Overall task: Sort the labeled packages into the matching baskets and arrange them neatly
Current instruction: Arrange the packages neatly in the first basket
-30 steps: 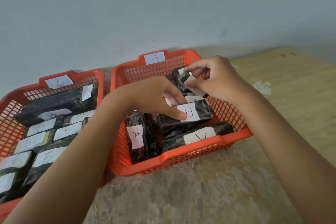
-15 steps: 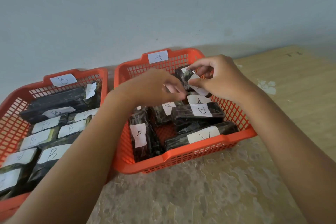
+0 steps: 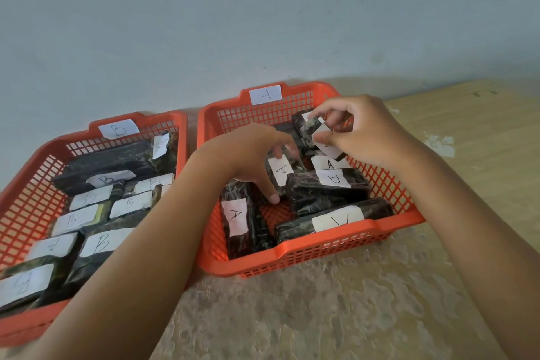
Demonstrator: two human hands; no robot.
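Note:
Two orange mesh baskets stand side by side. Basket A [image 3: 321, 251] on the right holds several dark wrapped packages with white A labels. Basket B [image 3: 35, 172] on the left is packed with several B-labelled packages. My left hand [image 3: 251, 155] reaches into basket A, its fingers curled round an upright A package [image 3: 282, 174], thumb down at the package's near side. My right hand [image 3: 359, 131] pinches a tilted dark package [image 3: 306, 128] at the basket's back right. Another A package [image 3: 327, 184] lies flat between the hands.
The baskets sit on a worn wooden table [image 3: 321, 316] against a pale wall [image 3: 263, 23]. Bare tabletop stretches to the right of basket A and in front of it. An A package [image 3: 238, 218] stands at the basket's front left, another [image 3: 336, 221] lies along its front rim.
My left hand left the flat A package in the middle and moved to the upright package behind it. My right hand kept hold of the tilted package at the back.

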